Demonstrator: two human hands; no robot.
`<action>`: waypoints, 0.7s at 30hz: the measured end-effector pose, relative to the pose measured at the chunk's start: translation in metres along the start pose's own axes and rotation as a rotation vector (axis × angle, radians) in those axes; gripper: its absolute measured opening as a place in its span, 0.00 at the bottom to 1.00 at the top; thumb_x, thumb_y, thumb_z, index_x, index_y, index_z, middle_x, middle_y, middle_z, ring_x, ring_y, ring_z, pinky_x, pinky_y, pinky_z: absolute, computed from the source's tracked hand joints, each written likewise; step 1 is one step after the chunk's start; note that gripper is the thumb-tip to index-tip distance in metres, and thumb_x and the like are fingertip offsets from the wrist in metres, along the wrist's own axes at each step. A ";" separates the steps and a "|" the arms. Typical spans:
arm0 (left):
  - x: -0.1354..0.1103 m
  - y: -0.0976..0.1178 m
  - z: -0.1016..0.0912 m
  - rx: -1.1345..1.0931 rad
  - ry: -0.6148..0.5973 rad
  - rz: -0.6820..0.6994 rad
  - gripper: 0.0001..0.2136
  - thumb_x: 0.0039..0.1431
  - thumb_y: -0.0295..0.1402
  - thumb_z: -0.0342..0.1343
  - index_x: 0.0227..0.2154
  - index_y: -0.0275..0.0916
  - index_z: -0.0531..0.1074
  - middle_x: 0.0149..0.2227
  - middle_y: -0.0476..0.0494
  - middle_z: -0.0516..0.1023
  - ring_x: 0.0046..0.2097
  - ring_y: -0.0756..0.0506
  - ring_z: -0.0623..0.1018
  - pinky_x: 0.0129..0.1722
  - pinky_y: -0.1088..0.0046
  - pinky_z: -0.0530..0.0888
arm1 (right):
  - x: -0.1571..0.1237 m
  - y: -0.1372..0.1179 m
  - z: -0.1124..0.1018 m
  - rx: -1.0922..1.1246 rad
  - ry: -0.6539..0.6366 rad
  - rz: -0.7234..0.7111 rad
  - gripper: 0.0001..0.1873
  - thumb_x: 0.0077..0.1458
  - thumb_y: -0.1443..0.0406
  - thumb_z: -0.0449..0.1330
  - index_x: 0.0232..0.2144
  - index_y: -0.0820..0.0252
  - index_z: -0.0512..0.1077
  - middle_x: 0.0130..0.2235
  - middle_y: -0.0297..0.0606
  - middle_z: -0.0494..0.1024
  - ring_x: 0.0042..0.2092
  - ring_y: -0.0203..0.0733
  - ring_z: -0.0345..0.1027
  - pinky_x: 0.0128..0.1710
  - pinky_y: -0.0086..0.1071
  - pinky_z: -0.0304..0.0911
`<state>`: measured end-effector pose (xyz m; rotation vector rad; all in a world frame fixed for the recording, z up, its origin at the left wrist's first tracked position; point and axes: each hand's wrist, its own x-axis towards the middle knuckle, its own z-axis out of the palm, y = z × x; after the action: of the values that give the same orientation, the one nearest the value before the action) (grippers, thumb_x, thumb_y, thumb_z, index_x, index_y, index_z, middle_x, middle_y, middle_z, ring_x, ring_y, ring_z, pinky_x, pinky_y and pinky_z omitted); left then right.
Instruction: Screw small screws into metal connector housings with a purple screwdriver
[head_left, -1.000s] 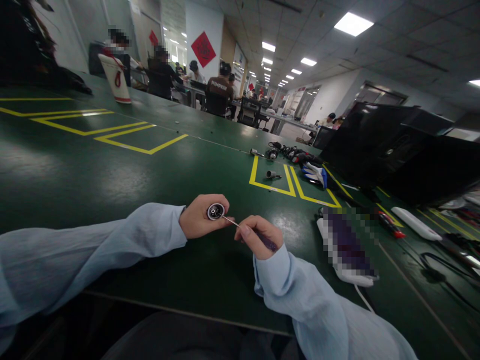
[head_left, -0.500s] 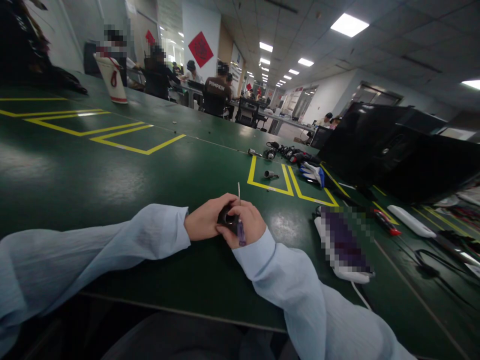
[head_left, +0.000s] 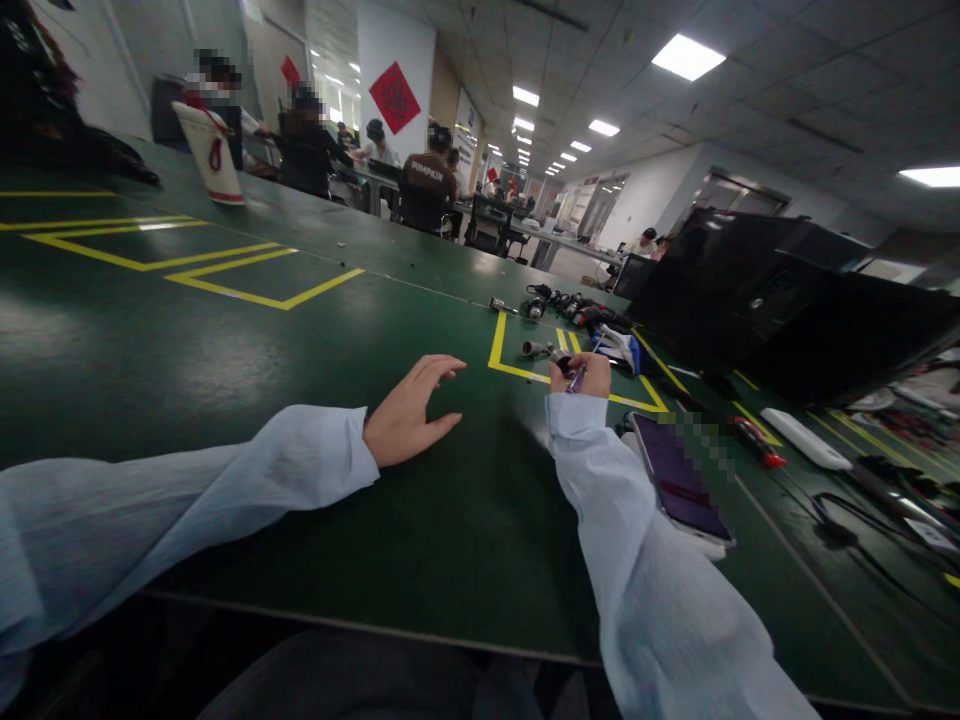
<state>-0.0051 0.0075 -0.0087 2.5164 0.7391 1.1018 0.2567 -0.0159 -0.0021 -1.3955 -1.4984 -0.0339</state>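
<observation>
My left hand (head_left: 409, 412) rests on the green table (head_left: 225, 350), fingers spread and curved, holding nothing. My right hand (head_left: 581, 375) is stretched forward to the yellow-taped square (head_left: 499, 345), closed around a small screwdriver with a purple handle (head_left: 576, 379) and a dark cylindrical part at its fingertips. A small metal cylindrical part (head_left: 534, 349) lies inside the square just left of that hand.
A phone on a white block (head_left: 679, 485) lies right of my right arm. Several dark parts (head_left: 559, 303) and a blue-white glove (head_left: 619, 347) sit beyond the square. Black cases (head_left: 787, 310), cables and tools fill the right. People sit at far desks; a paper cup (head_left: 210, 150) stands far left.
My right hand has left my left hand and reached forward to the yellow square, carrying the screwdriver and the dark part. My left hand has opened and now holds nothing.
</observation>
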 end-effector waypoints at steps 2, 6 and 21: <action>0.000 0.001 0.000 -0.017 -0.045 0.013 0.24 0.51 0.29 0.53 0.52 0.38 0.55 0.50 0.38 0.61 0.48 0.43 0.67 0.46 0.61 0.69 | 0.007 0.015 -0.006 -0.088 0.049 0.050 0.08 0.47 0.66 0.56 0.25 0.57 0.56 0.32 0.39 0.58 0.40 0.45 0.54 0.43 0.40 0.49; 0.000 -0.002 -0.001 -0.037 -0.101 -0.006 0.21 0.51 0.30 0.53 0.49 0.38 0.59 0.49 0.39 0.62 0.45 0.44 0.69 0.44 0.61 0.71 | 0.016 0.028 0.003 -0.200 0.094 0.106 0.12 0.44 0.71 0.54 0.22 0.55 0.52 0.28 0.33 0.54 0.38 0.42 0.52 0.41 0.37 0.46; 0.000 -0.010 0.000 -0.039 -0.217 -0.018 0.16 0.52 0.29 0.53 0.45 0.37 0.64 0.47 0.40 0.65 0.44 0.45 0.70 0.44 0.62 0.71 | 0.031 0.037 0.023 -0.523 -0.065 0.228 0.03 0.48 0.70 0.49 0.28 0.61 0.57 0.36 0.48 0.63 0.43 0.48 0.57 0.40 0.37 0.52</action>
<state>-0.0084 0.0157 -0.0130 2.5380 0.6724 0.8119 0.2759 0.0324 -0.0136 -1.9958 -1.4306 -0.2552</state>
